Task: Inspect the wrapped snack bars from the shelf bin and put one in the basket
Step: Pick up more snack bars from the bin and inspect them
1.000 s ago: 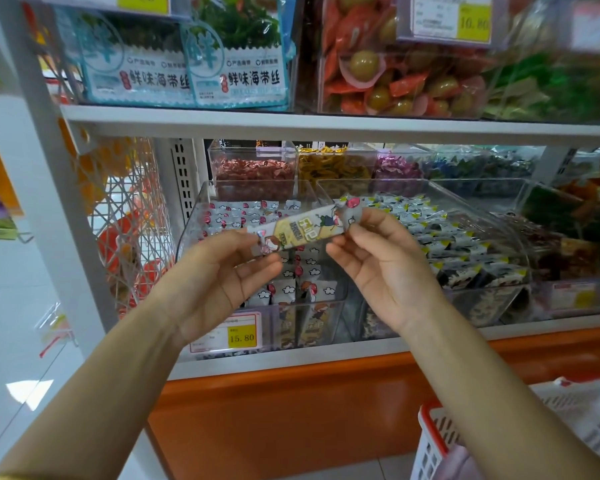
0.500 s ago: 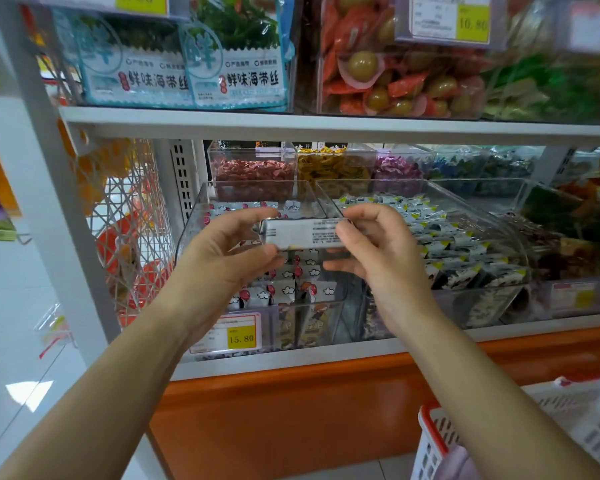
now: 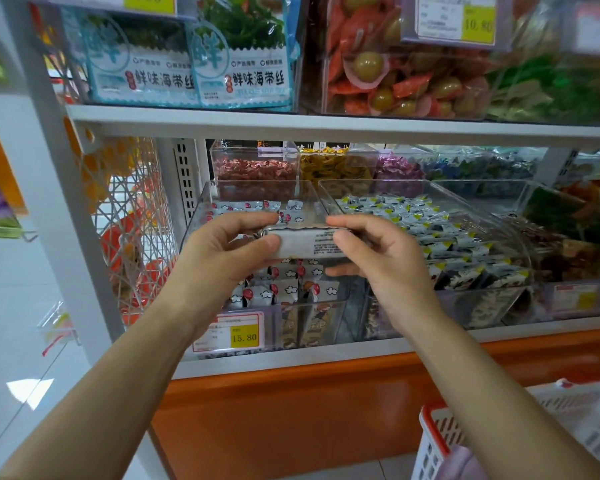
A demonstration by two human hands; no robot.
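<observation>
A wrapped snack bar (image 3: 305,242) is held level in front of the shelf, its white printed back side facing me. My left hand (image 3: 222,258) pinches its left end and my right hand (image 3: 378,258) pinches its right end. Behind and below it stands the clear shelf bin (image 3: 312,310), filled with several more white wrapped bars with red marks. The white basket with a red rim (image 3: 437,441) hangs at the lower right, partly hidden by my right forearm.
A second clear bin (image 3: 465,237) of dark-and-yellow wrapped snacks stands just right of the first. A yellow price tag (image 3: 244,336) reading 15.80 is on the bin front. The shelf above (image 3: 326,124) carries seaweed packets and orange-wrapped snacks. A wire rack (image 3: 129,216) is to the left.
The bar was turned over from its yellow illustrated front to its white text side. Both hands now hold it level and slightly lower, closer to the bin.
</observation>
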